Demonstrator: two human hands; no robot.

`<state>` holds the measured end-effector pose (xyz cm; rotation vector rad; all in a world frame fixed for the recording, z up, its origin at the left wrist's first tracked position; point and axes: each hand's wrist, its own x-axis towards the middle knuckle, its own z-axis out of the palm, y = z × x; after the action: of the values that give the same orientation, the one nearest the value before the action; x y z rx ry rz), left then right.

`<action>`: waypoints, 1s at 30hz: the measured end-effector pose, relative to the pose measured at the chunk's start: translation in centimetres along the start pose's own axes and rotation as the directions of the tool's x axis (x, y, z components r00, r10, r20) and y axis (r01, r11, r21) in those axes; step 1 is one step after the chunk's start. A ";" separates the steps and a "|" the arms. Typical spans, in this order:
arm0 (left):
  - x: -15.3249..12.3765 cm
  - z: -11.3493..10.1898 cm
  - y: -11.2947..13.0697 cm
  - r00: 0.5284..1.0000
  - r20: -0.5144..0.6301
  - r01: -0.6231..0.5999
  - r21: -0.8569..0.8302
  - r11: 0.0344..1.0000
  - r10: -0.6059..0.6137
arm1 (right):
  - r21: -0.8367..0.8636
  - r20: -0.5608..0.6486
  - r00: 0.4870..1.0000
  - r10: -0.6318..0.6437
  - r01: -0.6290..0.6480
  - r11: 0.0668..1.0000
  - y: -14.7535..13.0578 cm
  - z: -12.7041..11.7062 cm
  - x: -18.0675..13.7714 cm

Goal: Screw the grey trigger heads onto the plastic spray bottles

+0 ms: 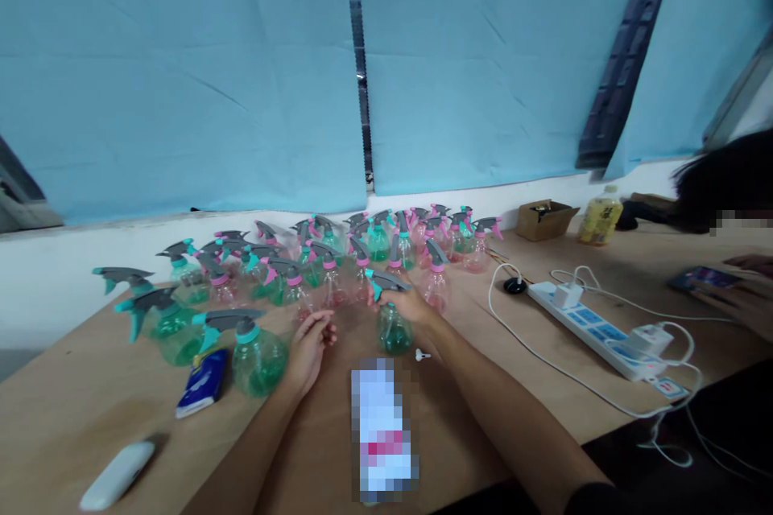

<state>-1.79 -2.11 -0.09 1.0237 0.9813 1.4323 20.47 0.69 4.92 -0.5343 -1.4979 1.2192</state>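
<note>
My right hand is wrapped round the neck of a green spray bottle with a grey and teal trigger head, standing upright on the wooden table. My left hand rests on the table just left of it, fingers loosely curled with nothing in them, between that bottle and another green spray bottle. Behind both hands stands a crowd of several spray bottles, green and pink. A small white part lies on the table right of the held bottle.
A blue packet and a white oblong object lie at the near left. A white power strip with plugs and cables runs at the right. A cardboard box and yellow bottle stand at the back right. Another person's hand is at the far right.
</note>
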 end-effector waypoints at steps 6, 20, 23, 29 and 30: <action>0.0 0.0 -0.2 1.000 0.028 0.005 0.018 1.000 -0.005 | -0.045 0.017 1.000 -0.002 0.002 0.999 -0.6 0.0 -0.3; 0.0 -0.1 -0.3 0.999 0.047 -0.002 0.023 1.000 0.001 | -0.083 -0.029 0.999 -0.029 0.026 0.996 1.1 -0.1 -0.2; 0.0 -0.1 -0.3 0.999 0.051 0.003 0.029 1.000 -0.004 | -0.170 -0.168 0.984 -0.056 0.027 0.985 1.6 -0.2 -0.8; -0.1 0.0 -0.6 0.995 0.097 -0.038 0.173 0.984 0.021 | -0.427 -0.310 0.897 -0.316 0.165 0.889 2.8 0.2 -2.2; -0.1 0.1 -0.7 0.994 0.111 -0.047 0.211 0.976 0.024 | -0.478 -0.291 0.894 -0.342 0.173 0.861 3.1 0.3 -2.4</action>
<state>-1.52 -2.19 -0.71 1.2687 1.0584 1.3059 20.10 -0.28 1.17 -0.7826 -1.4606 0.5188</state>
